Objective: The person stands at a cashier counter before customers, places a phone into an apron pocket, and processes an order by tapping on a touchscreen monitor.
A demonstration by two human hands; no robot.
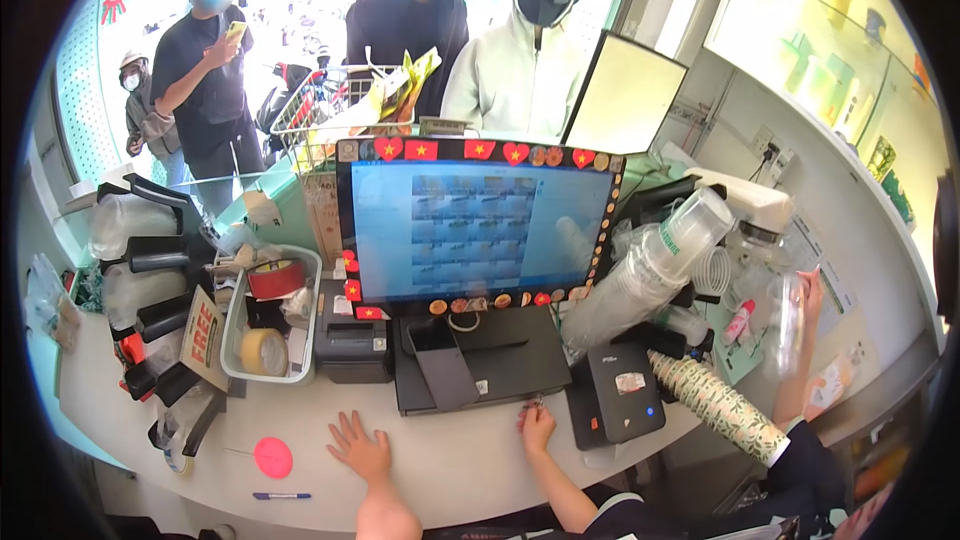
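My left hand [362,448] lies flat on the white counter [330,500], fingers spread and nothing in them. Closed fingers of my right hand [537,425] touch the front edge of a black cash drawer [500,365], near its right end. What they pinch is too small to make out. A dark phone [441,368] rests on top of the drawer, tilted over its front. Behind it stands a monitor [480,230] framed with flag and heart stickers. A pink round paddle [273,457] and a blue pen [282,496] lie left of my left hand.
A bin [230,345] holds tape rolls, beside a black printer [354,345]. On the right are another black device [615,395], stacked plastic cups [650,270] and patterned cups [718,408]. A co-worker's hand [810,290] holds clear cups [787,325]. Several people stand beyond the counter.
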